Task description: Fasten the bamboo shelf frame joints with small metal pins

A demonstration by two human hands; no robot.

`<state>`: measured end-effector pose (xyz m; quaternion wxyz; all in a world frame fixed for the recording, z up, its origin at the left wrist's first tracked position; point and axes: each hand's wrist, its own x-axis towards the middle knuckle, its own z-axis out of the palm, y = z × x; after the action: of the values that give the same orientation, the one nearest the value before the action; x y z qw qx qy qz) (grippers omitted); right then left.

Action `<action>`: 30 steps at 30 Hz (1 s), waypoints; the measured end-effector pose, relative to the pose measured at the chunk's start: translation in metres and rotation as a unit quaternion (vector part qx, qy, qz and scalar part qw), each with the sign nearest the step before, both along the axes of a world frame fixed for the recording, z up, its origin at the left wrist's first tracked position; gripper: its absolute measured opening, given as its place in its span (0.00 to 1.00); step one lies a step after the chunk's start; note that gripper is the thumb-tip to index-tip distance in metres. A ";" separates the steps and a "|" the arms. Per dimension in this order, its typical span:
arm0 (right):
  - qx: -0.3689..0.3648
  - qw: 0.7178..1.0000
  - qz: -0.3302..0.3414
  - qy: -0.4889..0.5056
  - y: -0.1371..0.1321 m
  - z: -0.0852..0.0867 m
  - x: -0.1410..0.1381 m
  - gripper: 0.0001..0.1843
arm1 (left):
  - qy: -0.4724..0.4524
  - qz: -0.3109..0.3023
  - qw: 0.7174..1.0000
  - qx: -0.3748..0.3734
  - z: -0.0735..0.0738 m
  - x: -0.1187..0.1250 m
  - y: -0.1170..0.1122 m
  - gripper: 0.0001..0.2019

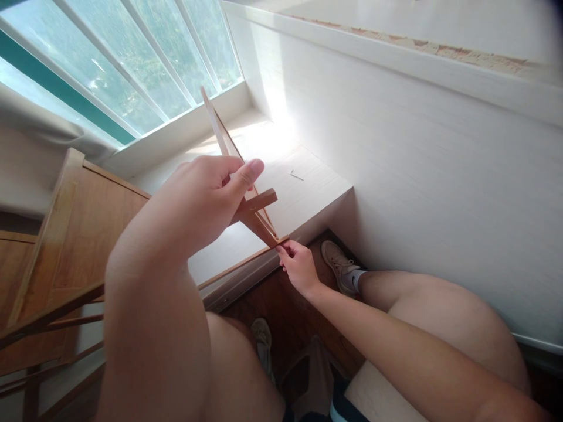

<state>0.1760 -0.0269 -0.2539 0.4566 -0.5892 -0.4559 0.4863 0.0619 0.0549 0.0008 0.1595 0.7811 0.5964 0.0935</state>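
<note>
My left hand point(206, 196) is raised in front of me, fingers and thumb wrapped round a thin wooden frame piece point(229, 149) that slants up toward the window. A short wooden crossbar point(261, 202) juts out beside my thumb. Lower down, my right hand point(298, 265) pinches the frame's bottom corner point(279, 240), where a long wooden rail point(237, 266) meets it. Both hands are closed on the wood.
A white platform point(303, 193) under the window carries a small metal hex key point(297, 175). A wooden panel with rails point(74, 234) leans at the left. A white wall point(417, 176) rises at the right. My legs and shoes point(341, 266) rest on the dark wood floor.
</note>
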 end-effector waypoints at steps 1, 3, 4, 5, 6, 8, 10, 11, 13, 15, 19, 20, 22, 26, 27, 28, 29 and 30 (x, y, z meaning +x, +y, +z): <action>0.001 1.000 0.000 -0.001 0.000 0.000 0.000 0.15 | 0.016 0.005 1.000 0.006 0.000 -0.001 0.001 0.27; 0.002 1.000 0.001 -0.002 0.000 0.000 0.000 0.16 | 0.048 0.006 0.999 0.023 0.001 -0.001 0.002 0.24; 0.002 1.000 0.001 -0.001 0.000 0.000 0.000 0.16 | 0.056 0.001 0.998 0.030 0.002 -0.001 0.002 0.22; 0.002 1.000 0.002 -0.001 0.000 0.000 0.000 0.16 | 0.062 -0.007 0.997 0.035 0.003 0.000 0.002 0.21; 0.002 1.000 0.003 0.000 0.000 0.000 -0.001 0.17 | 0.067 -0.013 0.997 0.040 0.003 0.001 0.003 0.20; 0.000 1.000 0.003 0.003 0.000 -0.001 -0.001 0.17 | 0.078 -0.015 0.996 0.041 0.004 0.002 0.003 0.18; -0.002 1.000 0.002 0.007 0.000 -0.002 -0.001 0.17 | 0.087 -0.007 0.996 0.031 0.004 0.001 0.003 0.17; -0.003 1.000 0.002 0.009 0.000 -0.002 -0.002 0.17 | 0.091 -0.002 0.995 0.028 0.003 0.001 0.003 0.16; -0.006 1.000 0.003 0.013 0.000 -0.003 -0.002 0.17 | 0.103 0.002 0.994 0.027 0.002 -0.001 0.003 0.15; -0.009 1.000 0.004 0.019 0.001 -0.004 -0.003 0.17 | 0.110 0.003 0.993 0.033 0.001 -0.002 0.004 0.15; -0.018 0.999 0.007 0.034 0.001 -0.006 -0.004 0.18 | 0.101 0.012 0.995 0.025 0.000 -0.001 0.006 0.13; -0.021 0.999 0.009 0.039 0.002 -0.006 -0.005 0.18 | 0.098 0.014 0.995 0.025 0.000 0.000 0.006 0.13; -0.028 0.998 0.013 0.049 0.002 -0.007 -0.006 0.19 | 0.093 0.013 0.995 0.026 0.000 0.000 0.007 0.12; -0.041 0.996 0.022 0.072 0.003 -0.007 -0.008 0.22 | 0.096 0.018 0.995 0.025 0.000 0.000 0.006 0.11; -0.044 0.996 0.023 0.077 0.003 -0.007 -0.008 0.23 | 0.097 0.021 0.995 0.022 0.000 0.000 0.006 0.11; -0.047 0.995 0.022 0.082 0.002 -0.007 -0.008 0.24 | 0.098 0.024 0.995 0.020 0.000 0.000 0.006 0.11; -0.049 0.995 0.022 0.083 0.002 -0.006 -0.008 0.24 | 0.097 0.026 0.995 0.018 0.000 0.000 0.006 0.11; -0.048 0.995 0.022 0.081 0.002 -0.006 -0.008 0.24 | 0.095 0.027 0.995 0.017 0.000 0.000 0.006 0.11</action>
<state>0.1678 -0.0251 -0.2594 0.4523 -0.5590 -0.4062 0.5638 0.0617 0.0605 0.0007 0.0862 0.7723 0.6285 0.0331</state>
